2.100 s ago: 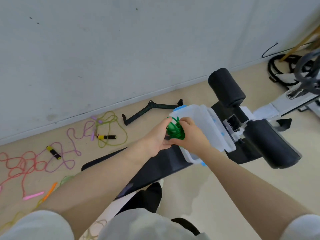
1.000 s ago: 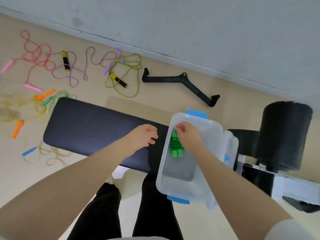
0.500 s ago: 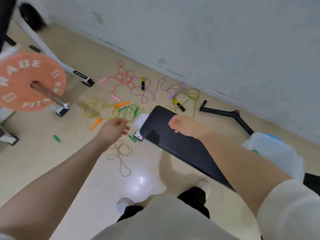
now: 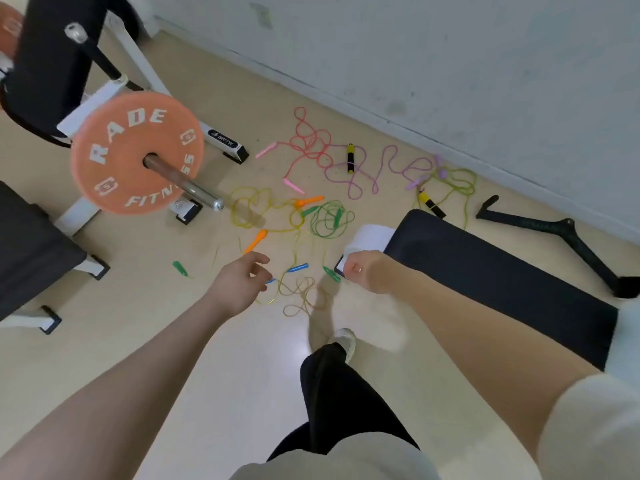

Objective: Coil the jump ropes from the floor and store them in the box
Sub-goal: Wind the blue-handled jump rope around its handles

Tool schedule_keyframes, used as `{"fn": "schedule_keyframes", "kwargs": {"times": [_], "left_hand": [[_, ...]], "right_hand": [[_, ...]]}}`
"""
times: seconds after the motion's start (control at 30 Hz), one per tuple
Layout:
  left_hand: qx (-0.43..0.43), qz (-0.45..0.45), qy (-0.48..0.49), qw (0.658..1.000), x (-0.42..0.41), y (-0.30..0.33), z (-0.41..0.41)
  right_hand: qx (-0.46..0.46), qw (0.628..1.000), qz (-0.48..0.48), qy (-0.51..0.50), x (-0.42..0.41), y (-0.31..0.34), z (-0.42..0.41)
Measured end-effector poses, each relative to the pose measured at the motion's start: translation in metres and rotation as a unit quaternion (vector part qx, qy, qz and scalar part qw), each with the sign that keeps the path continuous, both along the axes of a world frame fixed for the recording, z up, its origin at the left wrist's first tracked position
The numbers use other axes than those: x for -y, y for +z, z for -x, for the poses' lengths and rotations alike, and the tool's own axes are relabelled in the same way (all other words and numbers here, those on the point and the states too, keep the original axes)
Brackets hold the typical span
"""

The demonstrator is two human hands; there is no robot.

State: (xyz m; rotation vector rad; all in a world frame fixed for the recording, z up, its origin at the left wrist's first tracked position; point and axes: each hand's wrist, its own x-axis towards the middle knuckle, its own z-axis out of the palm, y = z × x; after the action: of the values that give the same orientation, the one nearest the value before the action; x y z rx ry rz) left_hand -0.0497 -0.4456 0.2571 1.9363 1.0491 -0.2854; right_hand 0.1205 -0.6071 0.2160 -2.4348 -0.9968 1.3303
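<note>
Left hand [image 4: 239, 284] out over the floor [image 4: 145, 341], fingers [image 4: 258, 259] loosely spread and slightly bent, holding nothing. Right hand [image 4: 363, 275] curled into a loose fist, nothing visible in it, hovering by the near end of the black bench [image 4: 485, 271].

Just beyond the left fingers: tan rope [image 4: 301, 296] in loose loops with blue handle [image 4: 298, 268], green handle [image 4: 331, 274] beside it. Farther out: orange handle [image 4: 255, 240], yellow rope [image 4: 252, 207] tangled, green rope [image 4: 329, 218] in a rough coil. Lone green handle [image 4: 180, 268] off to the left. Toward the wall [image 4: 450, 64]: pink rope [image 4: 308, 140], purple rope [image 4: 377, 171], olive rope [image 4: 457, 183] with black-and-yellow handles.

All ropes uncoiled on the floor. Box: only a pale blurred edge at far right, cannot tell for certain.

Orange weight plate [image 4: 136, 152] on a bar, upper left. Black cable-handle bar [image 4: 554, 233] by the wall.
</note>
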Motion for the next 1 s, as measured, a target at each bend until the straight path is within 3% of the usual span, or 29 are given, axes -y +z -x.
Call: {"fn": "schedule_keyframes", "kwargs": {"times": [0.27,0.47,0.63,0.83,1.0], "left_hand": [[-0.056,-0.006,-0.056,0.997,-0.089,-0.112,-0.017],[-0.092,-0.006,-0.056,0.994,-0.146,-0.248,-0.020],[-0.134,-0.044,-0.130,0.981,-0.194,-0.396,-0.028],[-0.179,-0.100,-0.261,0.943,-0.240,-0.595,-0.025],[-0.223,-0.170,-0.327,0.902,-0.250,-0.701,-0.014]], "right_hand": [[-0.012,0.999,0.034,-0.029,-0.091,-0.113,-0.015],[-0.024,0.996,0.079,-0.037,-0.141,-0.231,-0.017],[-0.033,0.992,0.082,-0.087,-0.178,-0.364,-0.011],[0.034,0.990,0.073,-0.111,-0.228,-0.561,0.014],[0.138,0.988,0.071,-0.027,-0.256,-0.659,0.020]]}}
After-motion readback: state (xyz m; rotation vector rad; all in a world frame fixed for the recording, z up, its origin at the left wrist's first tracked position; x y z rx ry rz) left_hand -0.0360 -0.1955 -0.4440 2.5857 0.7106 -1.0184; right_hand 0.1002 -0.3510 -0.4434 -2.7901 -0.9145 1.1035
